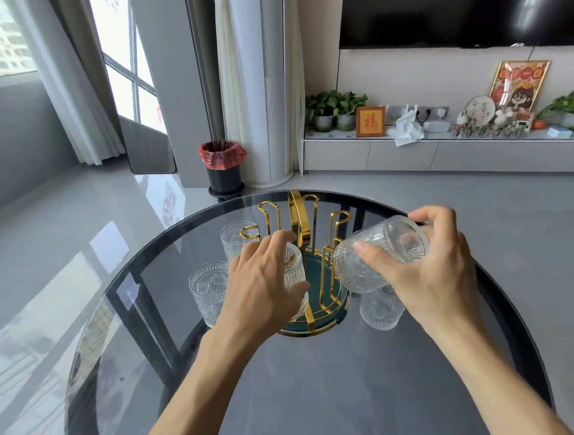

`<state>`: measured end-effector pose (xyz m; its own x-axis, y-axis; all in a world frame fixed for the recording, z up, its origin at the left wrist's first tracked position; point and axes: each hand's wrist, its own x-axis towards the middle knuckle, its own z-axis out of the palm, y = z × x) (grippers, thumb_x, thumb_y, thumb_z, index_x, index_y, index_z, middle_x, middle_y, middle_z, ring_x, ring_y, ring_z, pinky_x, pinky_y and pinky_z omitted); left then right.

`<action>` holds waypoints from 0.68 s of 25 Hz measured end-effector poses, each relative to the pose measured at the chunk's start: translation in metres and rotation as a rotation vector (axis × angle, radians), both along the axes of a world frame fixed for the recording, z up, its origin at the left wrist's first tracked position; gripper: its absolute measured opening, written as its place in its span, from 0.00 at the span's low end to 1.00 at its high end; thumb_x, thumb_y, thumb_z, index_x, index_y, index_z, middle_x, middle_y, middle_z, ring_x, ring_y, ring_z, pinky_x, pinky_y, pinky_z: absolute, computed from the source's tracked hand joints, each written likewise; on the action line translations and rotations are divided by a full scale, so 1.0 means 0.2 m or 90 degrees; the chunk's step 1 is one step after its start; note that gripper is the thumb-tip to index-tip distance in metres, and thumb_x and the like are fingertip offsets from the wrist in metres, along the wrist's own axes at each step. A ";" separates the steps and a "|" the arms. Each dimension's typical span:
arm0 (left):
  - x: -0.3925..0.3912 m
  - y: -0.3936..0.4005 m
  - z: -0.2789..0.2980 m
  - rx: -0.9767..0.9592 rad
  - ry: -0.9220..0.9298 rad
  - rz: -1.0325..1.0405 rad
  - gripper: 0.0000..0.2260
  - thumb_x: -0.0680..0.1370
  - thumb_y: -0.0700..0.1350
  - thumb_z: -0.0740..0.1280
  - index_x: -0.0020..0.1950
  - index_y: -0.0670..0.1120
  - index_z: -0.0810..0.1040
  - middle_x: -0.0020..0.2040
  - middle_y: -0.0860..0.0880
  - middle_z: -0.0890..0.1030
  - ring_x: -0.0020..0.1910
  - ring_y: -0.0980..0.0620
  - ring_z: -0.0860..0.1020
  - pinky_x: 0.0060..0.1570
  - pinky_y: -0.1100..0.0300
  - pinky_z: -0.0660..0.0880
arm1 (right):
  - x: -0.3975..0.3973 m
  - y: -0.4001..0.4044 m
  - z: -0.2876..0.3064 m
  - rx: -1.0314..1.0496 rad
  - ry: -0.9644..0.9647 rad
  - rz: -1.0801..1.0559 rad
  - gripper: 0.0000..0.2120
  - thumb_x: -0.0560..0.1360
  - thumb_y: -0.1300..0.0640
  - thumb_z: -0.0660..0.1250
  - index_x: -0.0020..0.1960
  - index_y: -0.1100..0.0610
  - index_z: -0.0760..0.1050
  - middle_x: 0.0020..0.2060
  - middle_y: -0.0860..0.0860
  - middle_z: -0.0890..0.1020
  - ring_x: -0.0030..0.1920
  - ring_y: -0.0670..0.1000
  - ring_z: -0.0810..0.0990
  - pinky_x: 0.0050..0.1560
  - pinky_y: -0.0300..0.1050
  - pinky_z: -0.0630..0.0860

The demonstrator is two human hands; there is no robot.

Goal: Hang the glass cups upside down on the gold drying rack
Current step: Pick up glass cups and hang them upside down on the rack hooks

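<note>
**Insp. A:** Status, pls. Which step?

**Insp. B:** Mid-hang, both hands busy. Right hand (430, 267) has thumb and fingers clamped round a tilted glass cup (381, 252), held in the air just right of the gold drying rack (310, 249). Left hand (266, 280) is wrapped over a second cup (295, 275) at the rack's left side, fingers closed on it. Can't tell whether that one is already seated on a prong; the hand hides most of it.

**Insp. A:** Orientation of the right-hand cup?

**Insp. B:** Long axis near horizontal, slanting down to the left. Mouth points down-left toward the rack; base points up-right, by the fingertips. Not yet inverted.

**Insp. A:** Rest of the stock?

**Insp. B:** Three cups standing upright on the glass table (326, 386): far-left cup (237, 238), near-left cup (209, 292), both left of the rack, and a right cup (382, 307) partly under the right hand.

**Insp. A:** Next move, yr judgement?

**Insp. B:** Tip the right-hand cup further till the mouth faces straight down, line it up over the free prong (339, 227) nearest it, lower w/o knocking glass on metal. Approx. early in the task, as three cups are untouched.
</note>
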<state>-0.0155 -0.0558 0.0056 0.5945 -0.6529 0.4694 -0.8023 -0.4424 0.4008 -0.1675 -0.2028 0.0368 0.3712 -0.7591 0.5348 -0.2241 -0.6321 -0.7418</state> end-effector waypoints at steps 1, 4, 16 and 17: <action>0.01 0.00 -0.01 -0.004 0.014 -0.015 0.29 0.70 0.53 0.75 0.68 0.53 0.68 0.60 0.51 0.81 0.63 0.45 0.73 0.53 0.54 0.67 | 0.04 0.00 0.02 -0.033 0.020 0.005 0.32 0.56 0.29 0.71 0.51 0.44 0.65 0.41 0.42 0.75 0.47 0.51 0.71 0.39 0.43 0.65; 0.04 0.01 -0.01 -0.006 0.043 -0.042 0.32 0.71 0.52 0.75 0.71 0.52 0.67 0.65 0.51 0.79 0.67 0.47 0.70 0.58 0.54 0.70 | 0.15 0.00 0.05 -0.144 0.093 0.025 0.32 0.58 0.29 0.72 0.53 0.47 0.68 0.39 0.41 0.73 0.45 0.52 0.70 0.36 0.44 0.66; 0.05 0.05 0.10 -0.015 0.191 -0.117 0.37 0.71 0.58 0.68 0.79 0.53 0.61 0.73 0.50 0.73 0.70 0.50 0.68 0.61 0.57 0.65 | 0.25 -0.07 -0.15 -0.168 0.318 0.168 0.31 0.64 0.28 0.68 0.61 0.43 0.70 0.55 0.45 0.81 0.53 0.50 0.69 0.44 0.46 0.67; 0.05 0.02 0.14 -0.053 0.209 -0.092 0.35 0.72 0.60 0.65 0.78 0.52 0.63 0.72 0.50 0.74 0.69 0.49 0.70 0.60 0.57 0.66 | 0.25 -0.07 -0.15 -0.172 0.314 0.168 0.32 0.65 0.27 0.67 0.62 0.43 0.71 0.55 0.46 0.81 0.54 0.51 0.70 0.45 0.46 0.66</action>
